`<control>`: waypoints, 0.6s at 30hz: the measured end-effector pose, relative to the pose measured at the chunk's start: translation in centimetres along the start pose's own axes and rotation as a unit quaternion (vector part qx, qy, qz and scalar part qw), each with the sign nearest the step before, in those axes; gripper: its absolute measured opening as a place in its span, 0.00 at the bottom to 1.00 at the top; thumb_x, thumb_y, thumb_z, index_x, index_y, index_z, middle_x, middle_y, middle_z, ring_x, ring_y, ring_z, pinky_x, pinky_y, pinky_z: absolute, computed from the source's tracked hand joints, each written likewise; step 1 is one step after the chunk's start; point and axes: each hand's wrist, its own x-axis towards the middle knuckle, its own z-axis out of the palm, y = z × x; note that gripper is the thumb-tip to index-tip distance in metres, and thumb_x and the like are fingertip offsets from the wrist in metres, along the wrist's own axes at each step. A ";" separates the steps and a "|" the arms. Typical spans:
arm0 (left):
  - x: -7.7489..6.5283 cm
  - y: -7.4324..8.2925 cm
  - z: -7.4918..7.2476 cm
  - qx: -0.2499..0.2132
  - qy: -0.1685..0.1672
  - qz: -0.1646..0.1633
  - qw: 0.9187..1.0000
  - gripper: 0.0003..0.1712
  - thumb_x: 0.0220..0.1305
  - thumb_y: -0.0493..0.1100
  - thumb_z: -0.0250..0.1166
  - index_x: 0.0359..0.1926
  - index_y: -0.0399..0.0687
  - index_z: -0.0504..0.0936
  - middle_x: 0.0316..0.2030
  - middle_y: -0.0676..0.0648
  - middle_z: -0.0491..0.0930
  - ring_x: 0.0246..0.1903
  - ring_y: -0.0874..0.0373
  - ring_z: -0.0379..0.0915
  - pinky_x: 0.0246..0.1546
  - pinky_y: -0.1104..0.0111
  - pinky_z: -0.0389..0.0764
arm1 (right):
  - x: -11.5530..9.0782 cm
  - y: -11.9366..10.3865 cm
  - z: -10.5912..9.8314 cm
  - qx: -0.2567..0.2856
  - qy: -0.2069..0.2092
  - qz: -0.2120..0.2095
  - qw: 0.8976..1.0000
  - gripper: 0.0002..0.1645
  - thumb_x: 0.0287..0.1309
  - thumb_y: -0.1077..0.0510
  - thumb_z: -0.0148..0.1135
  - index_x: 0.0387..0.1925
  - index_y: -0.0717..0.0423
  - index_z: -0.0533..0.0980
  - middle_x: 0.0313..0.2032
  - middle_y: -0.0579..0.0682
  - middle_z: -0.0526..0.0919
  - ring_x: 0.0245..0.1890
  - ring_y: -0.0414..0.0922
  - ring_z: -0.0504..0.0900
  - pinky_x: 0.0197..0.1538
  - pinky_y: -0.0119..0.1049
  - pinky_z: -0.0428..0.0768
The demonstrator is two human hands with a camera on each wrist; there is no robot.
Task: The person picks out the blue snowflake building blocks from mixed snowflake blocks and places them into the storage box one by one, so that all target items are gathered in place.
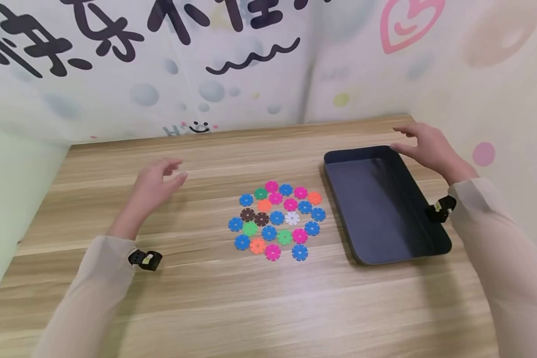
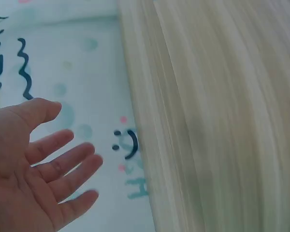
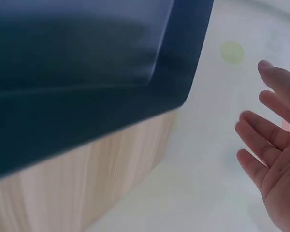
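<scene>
A loose cluster of small notched plastic discs lies flat on the wooden table; among them are a white disc (image 1: 292, 218), a dark brown disc (image 1: 261, 219) and a blue disc (image 1: 300, 252). Left of the cluster, my left hand (image 1: 154, 184) hovers over the table with nothing in it; the left wrist view shows its fingers (image 2: 70, 169) spread and relaxed. To the right of the discs sits a dark rectangular tray (image 1: 376, 209) with low walls. My right hand (image 1: 429, 146) is held at the tray's far right corner, holding nothing, its fingers (image 3: 266, 133) loosely bent.
The wooden table (image 1: 206, 308) reaches back to a printed wall cloth (image 1: 259, 99) with dark lettering and coloured dots. Pale walls flank it on the left and right. Each wrist carries a small black camera, such as the left one (image 1: 145, 259).
</scene>
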 end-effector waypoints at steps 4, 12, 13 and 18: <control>-0.2 1.1 1.1 -0.055 -0.012 0.002 0.998 0.23 0.65 0.46 0.55 0.56 0.36 0.71 0.48 0.34 0.74 0.47 0.40 0.70 0.46 0.51 0.72 | -1.8 0.7 0.0 0.008 0.012 0.014 1.000 0.29 0.61 0.53 0.57 0.58 0.67 0.68 0.52 0.70 0.71 0.50 0.64 0.70 0.49 0.60 0.65; -0.3 1.8 3.3 -0.077 -0.061 0.006 0.995 0.21 0.64 0.45 0.57 0.54 0.36 0.74 0.43 0.37 0.77 0.42 0.45 0.73 0.43 0.56 0.74 | -5.1 2.0 0.5 0.003 0.023 0.008 1.000 0.20 0.59 0.59 0.58 0.50 0.68 0.73 0.39 0.68 0.79 0.40 0.63 0.77 0.41 0.57 0.71; -0.3 1.8 3.6 -0.077 -0.067 0.007 0.995 0.21 0.64 0.45 0.57 0.53 0.36 0.74 0.43 0.37 0.77 0.42 0.45 0.73 0.43 0.56 0.74 | -5.5 2.1 0.7 0.000 0.023 0.006 1.000 0.19 0.58 0.59 0.58 0.49 0.68 0.74 0.38 0.68 0.79 0.39 0.63 0.77 0.41 0.57 0.71; -0.2 1.7 4.8 -0.084 -0.091 0.009 0.992 0.19 0.63 0.42 0.58 0.51 0.34 0.75 0.42 0.37 0.78 0.40 0.47 0.74 0.43 0.57 0.74 | -7.3 2.9 1.2 -0.004 0.027 0.001 1.000 0.16 0.56 0.61 0.60 0.45 0.67 0.76 0.36 0.65 0.81 0.38 0.62 0.78 0.40 0.56 0.71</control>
